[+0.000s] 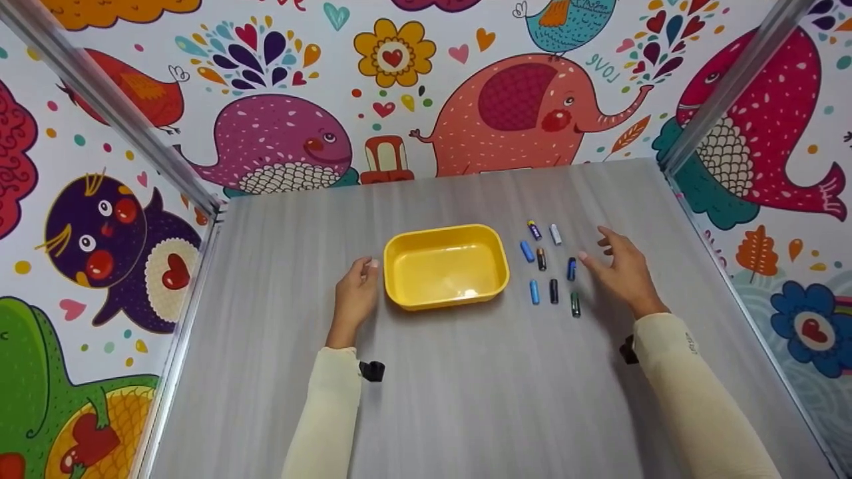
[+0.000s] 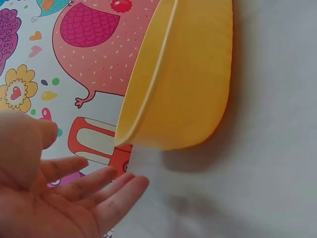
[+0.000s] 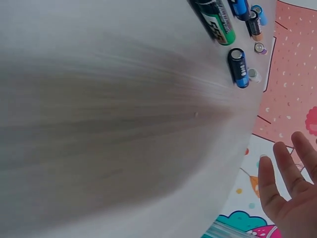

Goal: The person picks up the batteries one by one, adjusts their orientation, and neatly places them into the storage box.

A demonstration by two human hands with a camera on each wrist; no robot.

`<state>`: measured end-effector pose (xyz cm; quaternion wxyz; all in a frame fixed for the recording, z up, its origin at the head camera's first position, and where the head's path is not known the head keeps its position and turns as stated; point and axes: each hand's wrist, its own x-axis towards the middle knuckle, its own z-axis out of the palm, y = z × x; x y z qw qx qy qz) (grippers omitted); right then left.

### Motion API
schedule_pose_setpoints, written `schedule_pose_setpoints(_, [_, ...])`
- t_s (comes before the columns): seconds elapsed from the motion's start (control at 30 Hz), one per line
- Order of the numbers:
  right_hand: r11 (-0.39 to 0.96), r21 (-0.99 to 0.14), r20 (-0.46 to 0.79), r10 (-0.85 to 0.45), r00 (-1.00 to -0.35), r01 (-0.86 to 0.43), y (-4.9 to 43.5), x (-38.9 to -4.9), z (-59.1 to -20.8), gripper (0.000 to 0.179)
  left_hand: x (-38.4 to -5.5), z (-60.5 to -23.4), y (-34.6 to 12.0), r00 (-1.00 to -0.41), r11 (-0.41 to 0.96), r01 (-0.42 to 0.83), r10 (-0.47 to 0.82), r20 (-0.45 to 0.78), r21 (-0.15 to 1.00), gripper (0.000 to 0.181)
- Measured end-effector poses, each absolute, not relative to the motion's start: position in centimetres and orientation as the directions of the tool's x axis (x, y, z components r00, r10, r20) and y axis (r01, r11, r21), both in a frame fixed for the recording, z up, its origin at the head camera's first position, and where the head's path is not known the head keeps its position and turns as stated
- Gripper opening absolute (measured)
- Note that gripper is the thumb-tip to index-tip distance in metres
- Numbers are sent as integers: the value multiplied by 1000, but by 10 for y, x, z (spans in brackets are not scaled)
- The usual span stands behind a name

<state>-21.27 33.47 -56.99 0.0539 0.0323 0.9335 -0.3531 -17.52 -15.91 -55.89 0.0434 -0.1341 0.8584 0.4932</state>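
A yellow plastic tub [image 1: 446,265] stands on the grey table, nothing inside it. Just off its left end is my left hand [image 1: 356,293], holding nothing; in the left wrist view the fingers [image 2: 119,198] are extended below the tub's rim. To the tub's right several batteries lie in loose rows, among them a white one [image 1: 556,234], a black-and-copper one [image 1: 541,259], a light blue one [image 1: 534,292] and a green-and-black one [image 3: 218,25]. My right hand [image 1: 622,273] hovers right of them with fingers spread and nothing held, closest to a dark blue battery [image 1: 572,269].
Behind the table [image 1: 452,399] rises a wall panel [image 1: 393,120] printed with cartoon animals, and similar panels flank both sides. Metal posts [image 1: 732,86] mark the back corners. A small black device [image 1: 373,370] sits at my left wrist.
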Motion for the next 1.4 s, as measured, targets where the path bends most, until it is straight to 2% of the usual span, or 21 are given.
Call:
schedule_pose_setpoints(0.5, [725, -677, -139, 40, -989, 124, 333, -208, -594, 83, -176, -578, -139, -965, 465, -244, -205, -165, 851, 50])
schedule_pose_setpoints(0.73, [709, -698, -123, 16, -992, 98, 331, -212, -602, 82, -175, -585, -134, -963, 450, -234, -232, -140, 862, 45])
schedule_pose_setpoints(1.4, [705, -704, -127, -12, -992, 81, 337, -220, -617, 76, -173, -596, -130, -978, 472, -116, -208, -18, 874, 47])
